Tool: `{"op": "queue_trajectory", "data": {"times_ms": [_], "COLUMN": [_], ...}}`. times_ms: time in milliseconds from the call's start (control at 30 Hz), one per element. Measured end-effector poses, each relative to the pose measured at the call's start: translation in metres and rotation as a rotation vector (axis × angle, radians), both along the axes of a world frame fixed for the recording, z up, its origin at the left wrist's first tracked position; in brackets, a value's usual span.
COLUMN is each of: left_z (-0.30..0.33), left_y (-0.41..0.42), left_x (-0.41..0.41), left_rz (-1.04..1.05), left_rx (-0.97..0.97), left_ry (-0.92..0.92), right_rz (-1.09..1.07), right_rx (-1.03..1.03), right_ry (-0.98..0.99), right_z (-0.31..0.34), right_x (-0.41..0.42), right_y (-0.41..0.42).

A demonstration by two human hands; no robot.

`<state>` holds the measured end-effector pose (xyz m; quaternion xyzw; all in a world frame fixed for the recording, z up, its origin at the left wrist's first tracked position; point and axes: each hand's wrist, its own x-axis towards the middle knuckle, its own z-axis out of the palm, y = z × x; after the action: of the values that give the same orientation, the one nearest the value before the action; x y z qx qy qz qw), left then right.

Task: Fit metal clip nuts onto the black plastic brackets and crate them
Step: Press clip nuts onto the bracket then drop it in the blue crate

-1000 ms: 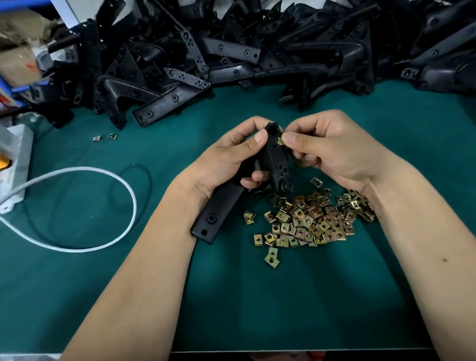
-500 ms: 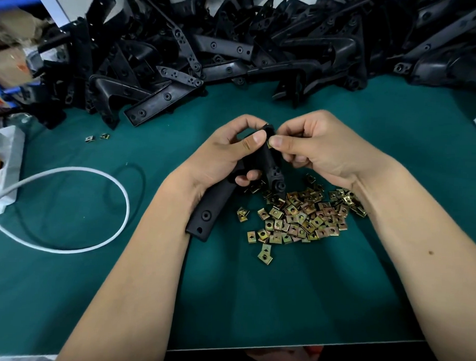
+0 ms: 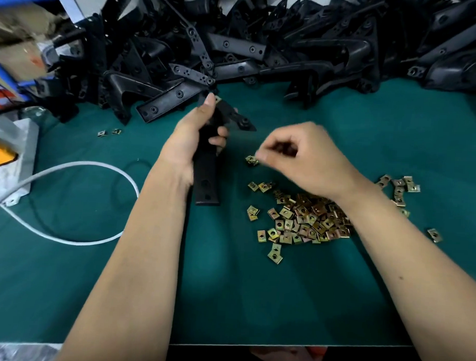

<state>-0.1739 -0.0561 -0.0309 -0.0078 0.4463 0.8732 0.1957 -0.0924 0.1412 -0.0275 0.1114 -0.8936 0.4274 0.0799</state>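
My left hand (image 3: 195, 133) grips a black plastic bracket (image 3: 208, 176) above the green mat, its long end pointing toward me. A metal clip nut (image 3: 217, 99) shows at the bracket's top by my thumb tip. My right hand (image 3: 299, 155) is apart from the bracket, to its right, pinching a brass-coloured clip nut (image 3: 252, 160) between thumb and finger. A heap of loose clip nuts (image 3: 305, 223) lies on the mat under my right wrist.
A big pile of black brackets (image 3: 236, 50) fills the back of the green mat (image 3: 254, 302). A white cable (image 3: 77, 201) loops at left from a white box (image 3: 13, 156). Two stray clip nuts (image 3: 109, 132) lie at left, more (image 3: 398, 186) at right.
My right hand left the bracket's top and moved right and down, now pinching a loose clip nut. My left hand swung the bracket to the left and away.
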Motion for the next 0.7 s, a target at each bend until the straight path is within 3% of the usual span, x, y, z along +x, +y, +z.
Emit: {"op": "queue_trajectory", "data": {"times_ms": [133,233,333,400,567,700], "left_z": [-0.002,-0.005,-0.005,-0.007,-0.01,-0.01], "left_y": [-0.005,-0.01,-0.009,-0.007,-0.007,-0.001], "left_x": [-0.002,-0.002,0.0,0.001,0.006,0.009], "left_rz": [0.03,-0.026,-0.075,-0.099,-0.217,-0.306], "left_rx": [0.118,0.16,0.044,-0.041,-0.094,-0.137], "left_ry": [-0.002,0.021,0.092,0.142,0.201,0.238], "right_rz": [0.108,0.153,0.142,0.046,-0.116,-0.136], "right_rx": [0.349,0.381,0.386,0.212,-0.522,-0.678], "right_ry": [-0.123,-0.111,-0.039,-0.015,-0.044,-0.077], "right_z": [-0.003,-0.001,0.0,0.001,0.001,0.0], "right_x": [0.003,0.004,0.005,0.004,0.0,0.0], "right_y": [-0.011,-0.011,-0.012,-0.008,0.0,-0.003]}}
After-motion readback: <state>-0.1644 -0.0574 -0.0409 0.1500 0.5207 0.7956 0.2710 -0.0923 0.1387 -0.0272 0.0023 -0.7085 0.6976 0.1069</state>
